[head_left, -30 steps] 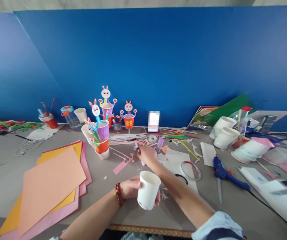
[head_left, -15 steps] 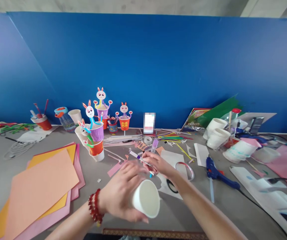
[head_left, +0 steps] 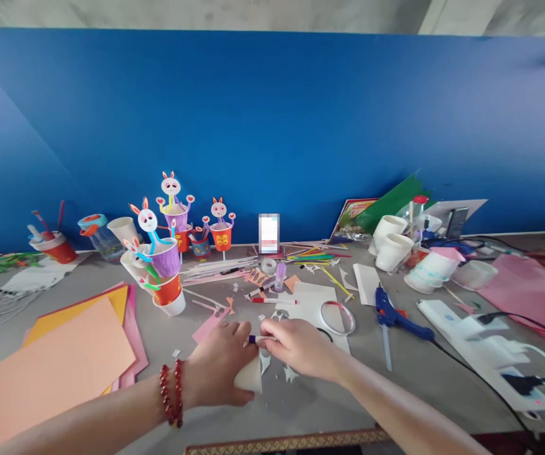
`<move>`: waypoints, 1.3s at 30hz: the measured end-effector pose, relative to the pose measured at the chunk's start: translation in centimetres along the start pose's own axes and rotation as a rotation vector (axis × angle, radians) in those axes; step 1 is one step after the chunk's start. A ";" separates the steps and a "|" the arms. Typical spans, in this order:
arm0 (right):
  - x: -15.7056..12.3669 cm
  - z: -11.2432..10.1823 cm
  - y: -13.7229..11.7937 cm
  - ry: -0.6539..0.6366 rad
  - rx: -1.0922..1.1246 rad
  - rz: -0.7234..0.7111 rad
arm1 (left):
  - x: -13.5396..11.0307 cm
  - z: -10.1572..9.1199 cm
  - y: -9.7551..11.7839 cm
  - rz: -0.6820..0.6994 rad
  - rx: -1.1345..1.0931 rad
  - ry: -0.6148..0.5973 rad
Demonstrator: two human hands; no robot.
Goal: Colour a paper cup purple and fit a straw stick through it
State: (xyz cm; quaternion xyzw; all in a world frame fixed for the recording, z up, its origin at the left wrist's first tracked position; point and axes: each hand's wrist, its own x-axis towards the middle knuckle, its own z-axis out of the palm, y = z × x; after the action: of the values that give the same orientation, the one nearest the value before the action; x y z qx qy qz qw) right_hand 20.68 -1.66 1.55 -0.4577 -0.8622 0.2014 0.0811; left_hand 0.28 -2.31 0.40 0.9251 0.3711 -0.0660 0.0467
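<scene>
My left hand, with red beads at the wrist, is wrapped round a white paper cup. The cup lies tilted under my palm, and most of it is hidden by the fingers. Close beside it, my right hand is closed round a marker. The marker's dark purple end points left, close to my left fingertips; whether they touch it I cannot tell. Beyond my hands a red-and-white marker lies near paper scraps, with a roll of tape to the right.
Decorated rabbit cups stand at the back left, behind coloured paper sheets. To the right lie a blue glue gun with its cord and a white power strip. White cups and a pink sheet are farther right.
The cup has turned, so its open mouth no longer faces me. My right hand has brought the marker down and closer to my left hand. The view has swung slightly right.
</scene>
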 end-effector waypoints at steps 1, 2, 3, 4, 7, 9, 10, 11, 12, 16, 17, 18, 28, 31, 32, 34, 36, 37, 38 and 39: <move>-0.1 -0.1 -0.2 -0.013 -0.097 -0.030 | -0.1 -0.2 0.0 0.013 -0.027 -0.022; -0.1 0.0 -0.3 -0.024 -0.188 -0.066 | -0.2 -0.4 0.1 0.030 -0.061 -0.034; -0.2 0.0 -0.4 -0.026 -0.269 -0.108 | -0.3 -0.6 0.0 0.052 -0.100 -0.041; -0.3 0.1 -0.4 -0.021 -0.335 -0.153 | -0.6 -0.8 -0.1 0.076 -0.147 -0.049; -1.0 -0.2 0.8 0.044 -0.457 -0.241 | -1.8 -1.0 -1.2 0.119 -0.314 -0.080; -2.1 -1.2 2.7 0.150 -0.477 -0.169 | -3.0 -0.8 -2.9 0.107 -0.444 -0.108; -2.8 -1.8 3.9 0.208 -0.445 -0.086 | -3.4 -0.6 -3.9 0.073 -0.513 -0.121; -3.5 -2.4 5.1 0.286 -0.374 -0.021 | -3.7 -0.4 -4.9 0.047 -0.586 -0.126; -4.2 -3.0 6.2 0.331 -0.261 0.003 | -3.8 -0.1 -5.9 0.013 -0.660 -0.102; -4.8 -3.0 8.6 0.313 0.421 -0.018 | -1.2 1.0 -8.9 -0.228 -0.802 0.239; -4.4 -2.4 8.6 0.306 0.593 -0.013 | 0.0 1.3 -9.3 -0.286 -0.837 0.299; -3.9 -1.7 8.5 0.298 0.754 0.005 | 1.2 1.7 -9.6 -0.337 -0.860 0.347; -2.5 1.1 7.3 0.155 1.519 -0.200 | 3.7 5.3 -8.7 -0.332 -0.463 0.693; -1.6 1.6 6.8 0.239 1.516 -0.236 | 3.9 6.1 -8.8 -0.437 -0.532 0.679; -1.2 1.9 6.6 0.277 1.498 -0.243 | 4.0 6.2 -8.9 -0.462 -0.562 0.667; -0.6 2.7 6.1 0.341 1.461 -0.243 | 4.3 6.3 -9.2 -0.470 -0.615 0.660; -0.1 3.3 5.7 0.381 1.428 -0.219 | 4.3 6.1 -9.3 -0.460 -0.694 0.698; 0.0 3.5 5.5 0.388 1.412 -0.205 | 4.2 5.9 -9.2 -0.462 -0.783 0.734; 0.0 3.6 5.3 0.380 1.397 -0.195 | 4.2 5.6 -9.0 -0.470 -0.901 0.768; 0.1 3.5 5.1 0.361 1.382 -0.188 | 4.1 5.4 -8.7 -0.480 -1.020 0.793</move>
State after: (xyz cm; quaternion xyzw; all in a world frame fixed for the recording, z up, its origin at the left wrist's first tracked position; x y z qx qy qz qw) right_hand 23.39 -0.01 -3.84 -0.2518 -0.5464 0.6144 0.5104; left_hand -3.32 6.03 -5.85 0.6340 0.5393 0.4517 0.3212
